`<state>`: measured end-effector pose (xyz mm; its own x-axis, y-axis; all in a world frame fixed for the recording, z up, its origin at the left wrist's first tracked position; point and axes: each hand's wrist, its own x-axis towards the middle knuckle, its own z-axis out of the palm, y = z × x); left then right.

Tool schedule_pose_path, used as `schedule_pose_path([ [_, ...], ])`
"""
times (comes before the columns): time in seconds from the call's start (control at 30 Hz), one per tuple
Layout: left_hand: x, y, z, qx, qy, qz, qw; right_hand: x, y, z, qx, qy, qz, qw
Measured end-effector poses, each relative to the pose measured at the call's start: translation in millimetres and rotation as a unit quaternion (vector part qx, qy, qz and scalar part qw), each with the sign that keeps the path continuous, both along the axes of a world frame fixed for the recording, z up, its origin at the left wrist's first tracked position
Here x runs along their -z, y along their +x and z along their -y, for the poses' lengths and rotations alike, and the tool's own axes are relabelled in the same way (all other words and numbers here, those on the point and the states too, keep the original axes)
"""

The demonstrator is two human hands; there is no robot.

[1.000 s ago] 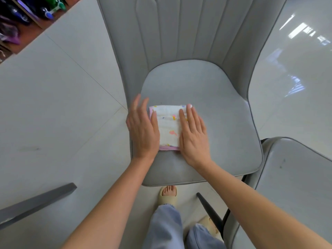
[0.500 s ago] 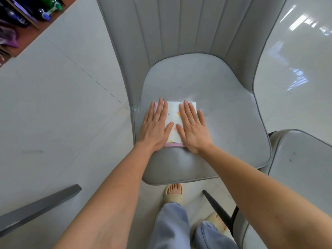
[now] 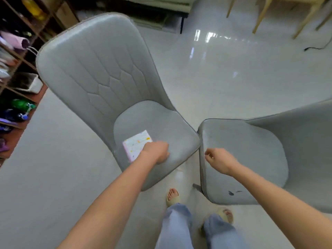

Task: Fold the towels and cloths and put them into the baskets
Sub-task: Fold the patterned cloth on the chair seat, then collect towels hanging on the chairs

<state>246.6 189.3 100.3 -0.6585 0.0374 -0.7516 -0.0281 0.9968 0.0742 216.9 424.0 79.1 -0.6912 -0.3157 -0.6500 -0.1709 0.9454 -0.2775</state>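
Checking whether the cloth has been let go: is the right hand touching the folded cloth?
Apart. The head view shows the right hand over the neighbouring chair, well clear of the folded cloth.

A single wide-angle view from a camera worn on the person's head, looking forward and steeply down. It sits close above both outstretched forearms, with the feet at the bottom edge. A grey chair (image 3: 107, 72) fills the centre-left, a second chair (image 3: 251, 150) the right, and shelves (image 3: 16, 56) line the left edge.
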Motion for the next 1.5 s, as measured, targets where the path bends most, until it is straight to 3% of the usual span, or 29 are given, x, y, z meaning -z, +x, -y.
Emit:
schedule_pose_path([
  [0.2,-104,-30,-171,0.199,0.068,-0.088,0.974,-112,33,-146,0.15,-0.02,-0.118,0.981],
  [0.43,-177,8,-413,0.411,0.159,-0.106,0.891,-181,154,-329,0.376,-0.027,-0.215,0.901],
  [0.63,-203,109,-611,0.546,0.156,-0.089,0.819,-204,296,-486,0.545,-0.002,-0.205,0.813],
  [0.8,-211,209,-750,0.655,0.155,-0.086,0.735,-203,433,-582,0.694,0.037,-0.217,0.685],
  [1.17,-185,435,-959,0.856,0.164,0.0,0.49,-175,670,-640,0.889,0.11,-0.118,0.429],
  [1.5,-177,568,-1095,0.974,0.135,-0.006,0.18,-178,737,-673,0.978,0.138,-0.066,0.141],
])
